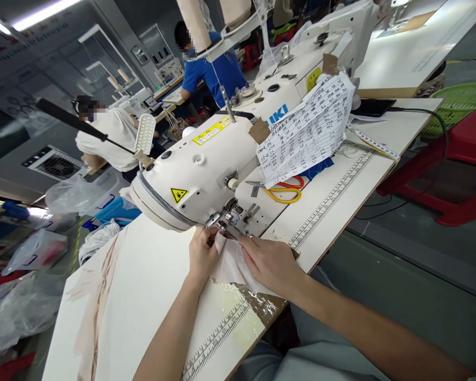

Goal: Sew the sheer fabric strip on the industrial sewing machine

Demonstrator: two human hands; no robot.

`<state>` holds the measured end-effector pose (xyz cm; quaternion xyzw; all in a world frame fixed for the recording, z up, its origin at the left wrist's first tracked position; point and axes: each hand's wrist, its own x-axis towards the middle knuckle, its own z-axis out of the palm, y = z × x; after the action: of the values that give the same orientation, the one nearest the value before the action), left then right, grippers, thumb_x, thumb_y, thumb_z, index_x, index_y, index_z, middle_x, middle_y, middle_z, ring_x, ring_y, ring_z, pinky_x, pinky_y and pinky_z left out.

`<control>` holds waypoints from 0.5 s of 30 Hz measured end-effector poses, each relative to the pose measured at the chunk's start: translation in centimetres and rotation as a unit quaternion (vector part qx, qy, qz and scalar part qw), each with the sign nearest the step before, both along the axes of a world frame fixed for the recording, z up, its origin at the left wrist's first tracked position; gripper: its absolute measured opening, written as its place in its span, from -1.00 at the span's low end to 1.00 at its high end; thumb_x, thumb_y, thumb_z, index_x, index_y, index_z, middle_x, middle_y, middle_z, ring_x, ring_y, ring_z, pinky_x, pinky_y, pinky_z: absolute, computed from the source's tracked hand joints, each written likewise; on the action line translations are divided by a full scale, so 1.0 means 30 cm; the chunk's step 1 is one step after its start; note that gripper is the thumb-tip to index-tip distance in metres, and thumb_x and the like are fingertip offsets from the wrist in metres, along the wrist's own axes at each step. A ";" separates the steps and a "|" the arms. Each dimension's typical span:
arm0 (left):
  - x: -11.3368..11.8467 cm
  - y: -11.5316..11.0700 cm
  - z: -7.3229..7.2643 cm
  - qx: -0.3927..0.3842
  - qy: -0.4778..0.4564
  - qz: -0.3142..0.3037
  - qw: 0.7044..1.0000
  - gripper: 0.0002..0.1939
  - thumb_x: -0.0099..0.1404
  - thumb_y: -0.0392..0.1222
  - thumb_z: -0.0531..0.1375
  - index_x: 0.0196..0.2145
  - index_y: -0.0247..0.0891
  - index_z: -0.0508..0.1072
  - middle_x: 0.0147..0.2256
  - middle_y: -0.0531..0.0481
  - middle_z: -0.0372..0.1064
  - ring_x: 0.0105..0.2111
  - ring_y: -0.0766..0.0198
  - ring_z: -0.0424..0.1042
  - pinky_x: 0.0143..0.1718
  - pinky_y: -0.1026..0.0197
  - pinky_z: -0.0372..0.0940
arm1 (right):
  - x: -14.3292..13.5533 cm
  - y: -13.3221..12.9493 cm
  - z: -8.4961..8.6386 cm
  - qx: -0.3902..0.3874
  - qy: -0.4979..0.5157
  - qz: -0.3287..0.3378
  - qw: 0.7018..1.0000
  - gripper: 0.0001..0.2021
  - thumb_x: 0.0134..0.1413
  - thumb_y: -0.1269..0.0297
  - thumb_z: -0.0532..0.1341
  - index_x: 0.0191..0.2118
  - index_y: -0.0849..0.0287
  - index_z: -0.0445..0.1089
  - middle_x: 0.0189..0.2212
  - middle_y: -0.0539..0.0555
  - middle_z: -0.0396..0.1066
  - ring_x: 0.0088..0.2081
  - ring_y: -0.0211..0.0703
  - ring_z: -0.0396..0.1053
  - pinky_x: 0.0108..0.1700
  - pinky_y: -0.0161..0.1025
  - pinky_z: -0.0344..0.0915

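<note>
A pale pink piece of fabric (230, 260) lies under the needle area of a white sewing machine (206, 164). My left hand (203, 255) is closed on the fabric's left edge, its fingertips close beside the presser foot (227, 226). On the other side, my right hand (272, 263) grips the same fabric, thumb and fingers together near the metal guide. Part of the cloth is hidden beneath the right hand. Scissors with orange and yellow handles (283, 194) rest on the machine bed behind the right hand.
A handwritten paper sheet (307, 132) is fixed to the machine. Beyond it are a phone (373, 107) and a tape measure (375, 144). Sheer brown-pink fabric (99, 296) lies along the table's left. A red stool (456, 164) stands at right. Two people (218, 69) sit further back.
</note>
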<state>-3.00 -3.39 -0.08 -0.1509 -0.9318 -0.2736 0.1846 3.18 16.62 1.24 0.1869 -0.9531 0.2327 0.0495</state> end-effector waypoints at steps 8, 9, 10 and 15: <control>-0.004 -0.015 -0.015 -0.019 0.041 -0.043 0.998 -0.82 0.34 -0.09 0.17 -0.36 -0.20 0.47 -0.34 -0.02 0.47 -0.33 0.25 0.45 -0.33 0.23 0.33 | -0.005 -0.004 -0.003 0.046 0.009 0.000 0.999 -0.73 0.39 0.40 0.02 0.10 0.18 0.32 -0.25 0.11 0.49 -0.28 -0.09 0.51 -0.42 -0.27 0.26; -0.006 -0.018 -0.017 -0.031 0.056 -0.056 0.996 -0.84 0.34 -0.12 0.16 -0.34 -0.20 0.48 -0.32 -0.03 0.48 -0.32 0.24 0.45 -0.31 0.22 0.35 | -0.004 -0.006 -0.005 0.049 0.013 0.001 0.999 -0.72 0.37 0.41 0.02 0.12 0.19 0.31 -0.25 0.12 0.49 -0.28 -0.08 0.51 -0.42 -0.27 0.26; -0.007 -0.021 -0.017 -0.046 0.072 -0.071 0.994 -0.86 0.34 -0.17 0.15 -0.32 -0.20 0.49 -0.31 -0.04 0.49 -0.30 0.23 0.45 -0.29 0.20 0.36 | -0.004 -0.007 -0.006 0.053 0.019 0.001 0.998 -0.70 0.35 0.44 0.03 0.13 0.20 0.30 -0.25 0.13 0.49 -0.29 -0.07 0.51 -0.42 -0.26 0.27; -0.005 -0.033 0.011 -0.124 0.082 -0.141 0.979 -0.80 0.32 -0.33 0.08 -0.26 -0.18 0.50 -0.23 -0.08 0.48 -0.22 0.19 0.46 -0.22 0.14 0.41 | -0.002 -0.016 -0.010 0.058 0.037 -0.005 0.998 -0.62 0.25 0.53 0.07 0.16 0.28 0.29 -0.24 0.20 0.50 -0.32 -0.05 0.51 -0.43 -0.25 0.26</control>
<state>-3.14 -4.38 0.25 -0.3246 -0.9095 -0.1664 0.1996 3.12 16.13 0.93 0.1932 -0.9635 0.1698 0.0744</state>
